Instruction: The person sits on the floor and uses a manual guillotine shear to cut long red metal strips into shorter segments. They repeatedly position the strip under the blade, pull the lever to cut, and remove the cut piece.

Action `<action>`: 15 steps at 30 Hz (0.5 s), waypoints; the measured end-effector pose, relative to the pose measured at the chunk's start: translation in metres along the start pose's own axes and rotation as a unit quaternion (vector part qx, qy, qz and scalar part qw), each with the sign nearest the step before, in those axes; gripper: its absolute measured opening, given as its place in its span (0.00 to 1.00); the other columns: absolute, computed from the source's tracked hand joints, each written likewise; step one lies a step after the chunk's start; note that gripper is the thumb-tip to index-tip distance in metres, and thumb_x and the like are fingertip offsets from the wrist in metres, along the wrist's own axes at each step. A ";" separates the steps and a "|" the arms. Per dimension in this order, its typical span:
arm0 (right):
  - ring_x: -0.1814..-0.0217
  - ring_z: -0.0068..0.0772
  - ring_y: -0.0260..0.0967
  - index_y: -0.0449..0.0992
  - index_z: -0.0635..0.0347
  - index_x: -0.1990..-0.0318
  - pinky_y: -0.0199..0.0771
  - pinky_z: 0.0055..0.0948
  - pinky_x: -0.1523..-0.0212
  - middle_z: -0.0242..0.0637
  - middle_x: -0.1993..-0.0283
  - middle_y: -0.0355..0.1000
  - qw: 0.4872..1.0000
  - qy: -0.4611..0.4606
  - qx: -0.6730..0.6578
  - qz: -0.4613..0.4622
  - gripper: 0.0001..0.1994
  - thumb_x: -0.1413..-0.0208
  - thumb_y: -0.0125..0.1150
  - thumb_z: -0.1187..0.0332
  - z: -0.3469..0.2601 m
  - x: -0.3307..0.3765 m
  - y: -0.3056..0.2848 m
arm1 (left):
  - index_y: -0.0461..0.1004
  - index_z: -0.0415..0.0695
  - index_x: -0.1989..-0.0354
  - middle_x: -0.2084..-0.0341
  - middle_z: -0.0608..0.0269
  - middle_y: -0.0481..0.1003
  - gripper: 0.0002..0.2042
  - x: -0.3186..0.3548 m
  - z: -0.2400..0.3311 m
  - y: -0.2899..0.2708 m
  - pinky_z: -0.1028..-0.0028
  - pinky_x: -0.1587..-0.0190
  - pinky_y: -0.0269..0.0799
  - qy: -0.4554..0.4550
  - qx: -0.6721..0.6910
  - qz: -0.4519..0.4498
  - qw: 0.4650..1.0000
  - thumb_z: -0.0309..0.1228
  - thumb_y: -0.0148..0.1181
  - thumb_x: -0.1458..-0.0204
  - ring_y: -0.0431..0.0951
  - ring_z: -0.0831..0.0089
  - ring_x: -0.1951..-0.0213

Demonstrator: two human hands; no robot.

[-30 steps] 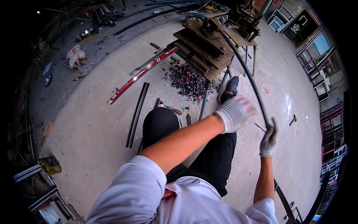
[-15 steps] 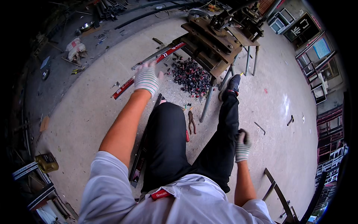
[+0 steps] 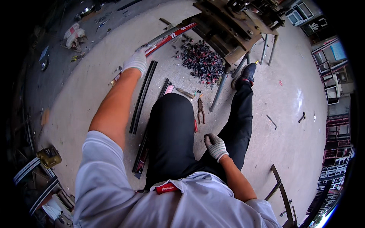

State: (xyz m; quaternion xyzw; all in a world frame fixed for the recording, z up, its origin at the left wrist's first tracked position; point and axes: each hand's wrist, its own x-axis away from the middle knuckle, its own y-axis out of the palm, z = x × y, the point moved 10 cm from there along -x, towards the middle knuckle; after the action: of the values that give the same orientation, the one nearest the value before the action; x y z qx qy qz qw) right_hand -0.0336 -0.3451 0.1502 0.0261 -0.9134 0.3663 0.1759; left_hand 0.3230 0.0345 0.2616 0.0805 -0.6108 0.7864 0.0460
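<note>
1. the red strip point(image 3: 171, 36) runs under the left hand point(image 3: 135, 62), with its far end by the metal press point(image 3: 228, 32). it's well apart from the right hand point(image 3: 215, 147).
2. left arm's stretched out forward, back of the hand up. fingers are mostly hidden, so i can't tell if it's actually gripping.
3. right elbow's bent, hand loosely curled above the right thigh point(image 3: 236, 141); can't tell if anything's inside.
4. white print on the strip, plus a red tag point(image 3: 166, 188) with pale lettering on the shirt point(image 3: 108, 171).
</note>
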 end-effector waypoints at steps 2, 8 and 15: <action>0.59 0.61 0.79 0.81 0.61 0.55 0.79 0.47 0.57 0.58 0.63 0.79 0.999 0.006 0.023 -0.035 0.11 0.33 0.59 0.63 0.005 -0.004 0.012 | 0.70 0.41 0.39 0.45 0.37 0.78 0.29 -0.006 -0.006 0.003 0.51 0.39 0.73 0.009 -0.015 -0.005 1.000 0.55 0.49 0.33 0.78 0.41 0.43; 0.60 0.61 0.79 0.80 0.60 0.55 0.78 0.48 0.57 0.57 0.64 0.80 0.999 0.025 -0.018 -0.019 0.12 0.32 0.57 0.61 0.015 -0.013 0.013 | 0.71 0.39 0.39 0.47 0.36 0.78 0.29 0.006 -0.045 0.025 0.50 0.40 0.72 0.014 -0.016 0.001 1.000 0.54 0.49 0.32 0.77 0.39 0.44; 0.59 0.50 0.79 0.80 0.62 0.52 0.78 0.42 0.56 0.52 0.61 0.81 0.995 0.065 -0.020 -0.079 0.13 0.31 0.56 0.62 0.045 -0.025 0.050 | 0.74 0.41 0.39 0.50 0.34 0.79 0.28 0.156 -0.211 0.100 0.47 0.45 0.74 -0.115 -0.004 -0.045 0.992 0.54 0.50 0.32 0.78 0.36 0.48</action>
State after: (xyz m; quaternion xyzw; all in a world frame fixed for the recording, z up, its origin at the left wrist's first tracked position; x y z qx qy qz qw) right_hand -0.0329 -0.3406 0.0786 0.0703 -0.9022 0.3338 0.2639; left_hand 0.1373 0.2100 0.1443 0.1976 -0.6108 0.7667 0.0115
